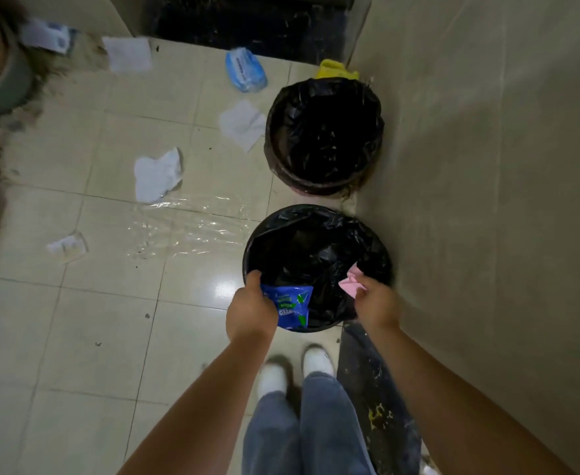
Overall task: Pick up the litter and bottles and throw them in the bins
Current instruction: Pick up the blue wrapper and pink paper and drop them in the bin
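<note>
Two round bins lined with black bags stand by the right wall: a near bin [319,214] and a far bin [323,183]. My left hand [249,311] grips a blue snack wrapper [293,305] over the near bin's front rim. My right hand [376,299] pinches a pink paper [350,282] above the same bin's right side. On the tiled floor lie white tissues [158,174] [240,124] [127,54], a clear plastic sheet [189,224], a small crumpled wrapper [67,246] and a blue plastic packet [245,68].
A yellow bag [335,68] sits behind the far bin. More litter [47,36] lies at the top left beside a round grey object [4,84]. A beige wall [487,166] runs along the right. My shoes [295,370] stand just before the near bin.
</note>
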Available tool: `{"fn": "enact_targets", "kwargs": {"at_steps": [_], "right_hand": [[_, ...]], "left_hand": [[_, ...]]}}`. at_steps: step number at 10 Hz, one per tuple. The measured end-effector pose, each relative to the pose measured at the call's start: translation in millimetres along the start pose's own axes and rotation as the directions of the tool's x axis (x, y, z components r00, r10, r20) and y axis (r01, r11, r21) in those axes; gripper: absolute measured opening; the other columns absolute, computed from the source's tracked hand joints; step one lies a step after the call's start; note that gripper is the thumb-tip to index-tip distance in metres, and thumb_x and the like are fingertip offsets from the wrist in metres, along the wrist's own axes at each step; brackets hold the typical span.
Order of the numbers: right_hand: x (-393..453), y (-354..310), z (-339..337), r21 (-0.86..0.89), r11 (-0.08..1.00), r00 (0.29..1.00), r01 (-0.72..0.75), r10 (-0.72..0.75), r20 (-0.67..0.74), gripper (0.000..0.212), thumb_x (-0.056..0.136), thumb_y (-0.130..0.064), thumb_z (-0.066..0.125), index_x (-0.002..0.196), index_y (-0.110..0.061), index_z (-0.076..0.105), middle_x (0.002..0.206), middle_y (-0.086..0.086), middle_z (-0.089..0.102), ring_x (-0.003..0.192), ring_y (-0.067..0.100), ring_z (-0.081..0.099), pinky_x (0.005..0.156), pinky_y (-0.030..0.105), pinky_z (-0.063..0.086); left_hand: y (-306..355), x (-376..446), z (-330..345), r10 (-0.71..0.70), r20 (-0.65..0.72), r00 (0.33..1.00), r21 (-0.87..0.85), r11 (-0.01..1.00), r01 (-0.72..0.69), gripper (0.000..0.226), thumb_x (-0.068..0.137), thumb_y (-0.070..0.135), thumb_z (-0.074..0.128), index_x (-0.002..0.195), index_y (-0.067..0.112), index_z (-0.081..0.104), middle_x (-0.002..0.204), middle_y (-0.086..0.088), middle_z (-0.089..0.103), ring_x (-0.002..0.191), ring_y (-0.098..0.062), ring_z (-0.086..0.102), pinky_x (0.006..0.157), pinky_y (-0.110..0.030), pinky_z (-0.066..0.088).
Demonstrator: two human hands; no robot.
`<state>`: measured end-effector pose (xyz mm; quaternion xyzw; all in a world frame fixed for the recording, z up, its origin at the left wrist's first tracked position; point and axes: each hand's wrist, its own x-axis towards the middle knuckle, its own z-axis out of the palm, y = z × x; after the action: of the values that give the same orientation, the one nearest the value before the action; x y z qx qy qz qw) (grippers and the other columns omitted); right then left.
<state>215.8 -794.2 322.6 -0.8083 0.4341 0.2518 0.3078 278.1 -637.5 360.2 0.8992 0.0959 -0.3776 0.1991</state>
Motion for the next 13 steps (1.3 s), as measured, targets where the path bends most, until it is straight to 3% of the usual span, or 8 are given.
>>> {"fn": "enact_targets", "kwargs": {"at_steps": [2,3,5,7,8,9,10,13], "right_hand": [[92,14,62,-0.414,0.905,0.996,0.092,-0.090,0.024,0.046,0.090,-0.007,0.044,0.133,-0.022,0.048,0.141,0.011,0.049,0.138,0.024,0.034,0.119,0.035,0.015],[132,23,101,-0.414,0.903,0.991,0.113,-0.074,0.110,0.047,0.091,-0.007,0.042,0.136,-0.022,0.044,0.144,0.010,0.045,0.137,0.024,0.034,0.118,0.032,0.018],[187,33,166,-0.234,0.968,0.927,0.093,0.002,0.374,0.038,0.093,-0.002,0.045,0.129,-0.006,0.054,0.136,0.020,0.054,0.128,0.031,0.048,0.100,0.025,0.038],[235,38,201,-0.302,0.928,0.901,0.219,-0.074,0.427,0.032,0.095,-0.004,0.045,0.122,0.006,0.057,0.130,0.024,0.057,0.123,0.034,0.050,0.101,0.033,0.038],[236,41,217,-0.276,0.923,0.906,0.269,-0.145,0.397,0.025,0.096,-0.006,0.046,0.111,0.007,0.062,0.103,0.019,0.062,0.109,0.036,0.057,0.086,0.037,0.046],[226,40,213,-0.175,0.963,0.917,0.203,-0.124,0.378,0.042,0.094,-0.005,0.050,0.135,-0.002,0.045,0.130,0.018,0.055,0.125,0.031,0.048,0.098,0.028,0.040],[213,44,192,-0.143,0.961,0.915,0.237,-0.171,0.365,0.045,0.092,-0.001,0.049,0.137,-0.004,0.042,0.140,0.020,0.047,0.127,0.031,0.046,0.105,0.028,0.036],[92,22,109,-0.267,0.863,0.873,0.428,-0.319,0.368,0.050,0.090,0.001,0.045,0.140,-0.004,0.039,0.141,0.021,0.046,0.131,0.034,0.043,0.109,0.034,0.035]], "left_hand": [[2,86,59,0.087,0.107,0.990,0.194,0.975,-0.106,0.037,0.097,0.006,0.035,0.130,0.008,0.051,0.126,-0.018,0.053,0.113,-0.037,0.057,0.093,-0.040,0.047],[-9,122,86,0.109,0.160,0.981,0.306,0.940,-0.154,0.034,0.098,0.008,0.036,0.129,0.007,0.049,0.127,-0.016,0.052,0.112,-0.035,0.059,0.091,-0.040,0.049],[-28,168,119,0.212,0.347,0.914,0.639,0.660,-0.395,0.044,0.097,0.004,0.040,0.139,-0.003,0.030,0.134,-0.017,0.043,0.121,-0.032,0.049,0.091,-0.039,0.051],[-23,223,159,0.208,0.412,0.887,0.730,0.507,-0.458,0.045,0.099,0.000,0.036,0.140,-0.012,0.023,0.135,-0.024,0.041,0.122,-0.035,0.048,0.094,-0.038,0.049],[-31,242,187,0.168,0.432,0.886,0.762,0.457,-0.459,0.046,0.099,0.004,0.039,0.140,-0.009,0.025,0.137,-0.021,0.040,0.125,-0.033,0.044,0.097,-0.037,0.045],[-42,244,194,0.093,0.408,0.908,0.778,0.485,-0.399,0.059,0.097,0.014,0.045,0.147,0.001,0.015,0.142,-0.019,0.039,0.129,-0.033,0.042,0.101,-0.038,0.041],[-45,233,183,0.088,0.428,0.900,0.760,0.503,-0.411,0.066,0.097,0.014,0.043,0.151,0.007,0.006,0.146,-0.021,0.034,0.131,-0.036,0.038,0.103,-0.040,0.038],[-55,103,81,0.258,0.332,0.907,0.684,0.596,-0.420,0.044,0.090,0.008,0.048,0.133,0.006,0.043,0.136,-0.015,0.046,0.127,-0.033,0.041,0.106,-0.039,0.034]]}}
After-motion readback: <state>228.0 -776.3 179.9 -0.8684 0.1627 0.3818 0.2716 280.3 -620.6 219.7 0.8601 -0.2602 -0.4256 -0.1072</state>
